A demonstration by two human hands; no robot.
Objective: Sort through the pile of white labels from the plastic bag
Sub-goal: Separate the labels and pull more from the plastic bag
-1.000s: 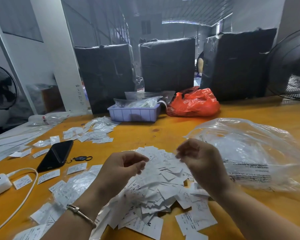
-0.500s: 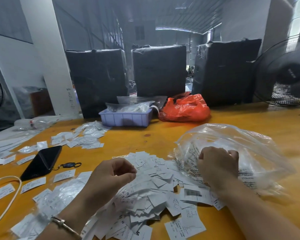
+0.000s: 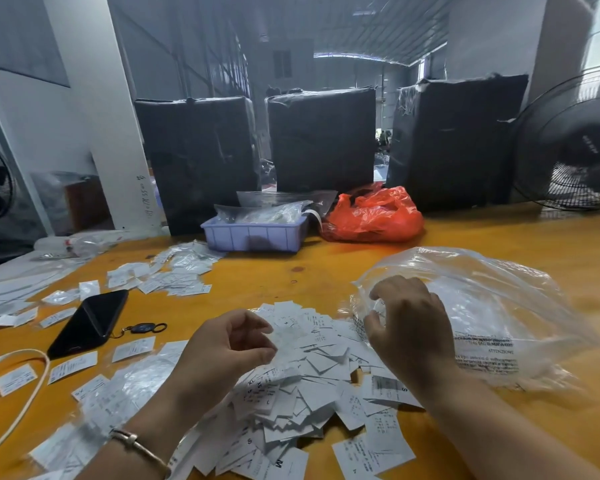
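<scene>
Loose pile of white labels (image 3: 312, 372) heaped on the orange table (image 3: 326, 271), clear plastic bag (image 3: 482, 306) just right of it.

Labels are small paper slips, printed with size letters and barcodes, overlapping at all angles. Left hand (image 3: 219, 355) hovers over the pile's left side, fingers curled, thumb and forefinger nearly closed; whether they pinch a slip, cannot tell. Right hand (image 3: 413, 327) sits at the bag's crumpled mouth, fingers bent and half-spread, touching the plastic.
</scene>
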